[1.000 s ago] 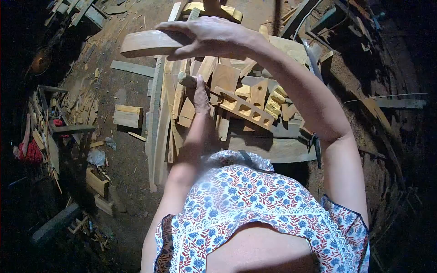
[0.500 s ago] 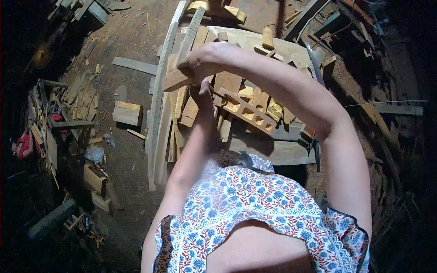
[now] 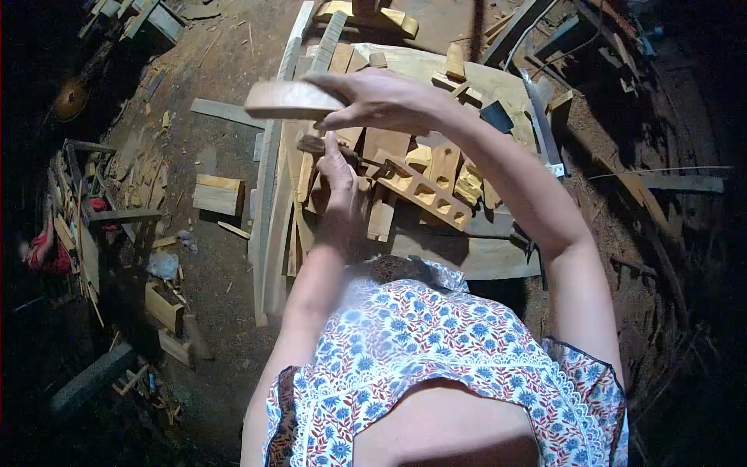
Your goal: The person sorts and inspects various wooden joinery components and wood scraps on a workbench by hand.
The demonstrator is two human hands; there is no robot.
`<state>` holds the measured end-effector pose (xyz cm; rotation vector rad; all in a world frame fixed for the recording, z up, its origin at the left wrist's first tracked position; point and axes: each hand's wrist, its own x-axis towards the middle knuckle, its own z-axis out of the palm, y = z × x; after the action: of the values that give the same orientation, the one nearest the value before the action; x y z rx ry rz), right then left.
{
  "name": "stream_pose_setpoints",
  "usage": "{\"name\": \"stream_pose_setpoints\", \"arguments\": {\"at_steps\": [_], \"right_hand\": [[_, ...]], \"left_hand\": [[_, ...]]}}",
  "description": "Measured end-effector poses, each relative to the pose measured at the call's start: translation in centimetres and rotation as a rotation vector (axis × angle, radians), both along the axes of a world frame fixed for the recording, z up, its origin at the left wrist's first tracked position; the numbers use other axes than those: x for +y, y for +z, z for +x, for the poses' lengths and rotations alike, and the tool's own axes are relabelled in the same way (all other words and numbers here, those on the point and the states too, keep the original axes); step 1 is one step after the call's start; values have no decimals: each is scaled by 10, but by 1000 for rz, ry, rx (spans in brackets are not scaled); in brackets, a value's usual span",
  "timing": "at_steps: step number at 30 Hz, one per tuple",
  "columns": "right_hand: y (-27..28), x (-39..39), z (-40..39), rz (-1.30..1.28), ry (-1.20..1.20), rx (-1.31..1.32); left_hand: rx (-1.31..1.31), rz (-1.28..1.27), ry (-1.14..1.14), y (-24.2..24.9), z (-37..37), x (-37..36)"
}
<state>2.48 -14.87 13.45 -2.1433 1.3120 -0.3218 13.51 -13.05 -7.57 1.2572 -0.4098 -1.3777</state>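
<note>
In my right hand (image 3: 381,97) is a blurred wooden mallet (image 3: 289,100), its pale block-like head pointing left. Just below it, my left hand (image 3: 340,170) is wrapped round a chisel (image 3: 313,145) whose wooden handle end sticks out to the left. The chisel's dark blade reaches right, to the end of a wooden block (image 3: 426,196) with a row of squarish hollows cut in it. A gap shows between mallet and chisel handle. Beside the block lie yellowish wood offcuts (image 3: 470,185).
The work rests on a low wooden bench (image 3: 475,261). Long planks (image 3: 274,226) line its left side. A square wood block (image 3: 218,193) and a clear plastic bag (image 3: 163,265) lie on the dirt floor. Part of a person in red (image 3: 45,247) shows at far left.
My right hand has lifted the mallet up and away from the chisel's handle end. My left hand keeps the chisel at nearly the same place at the block.
</note>
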Motion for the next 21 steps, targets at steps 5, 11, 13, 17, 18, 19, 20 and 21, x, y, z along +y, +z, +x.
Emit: {"name": "stream_pose_setpoints", "arguments": {"at_steps": [5,11,13,17,18,19,20,21], "right_hand": [[6,61,-41,36,-278,-204],[-26,148,-95,-84,-717,-382],[-20,177,-95,-75,-875,-411],[-34,231,-108,-25,-1037,-531],[-35,244,-109,57,-1153,-546],[-36,256,-110,139,-1269,-559],[-52,269,-114,-35,-1209,-536],[-55,278,-115,-32,-1205,-534]], "left_hand": [[139,-27,45,5,-3,9],[-242,-375,-413,43,-20,34],[-392,-593,-475,43,-41,50],[-601,-1050,-816,24,-59,87],[-655,-1153,-890,16,-64,91],[-652,-1147,-889,16,-67,96],[-699,-1206,-945,16,-69,102],[-747,-1265,-1000,18,-70,106]]}}
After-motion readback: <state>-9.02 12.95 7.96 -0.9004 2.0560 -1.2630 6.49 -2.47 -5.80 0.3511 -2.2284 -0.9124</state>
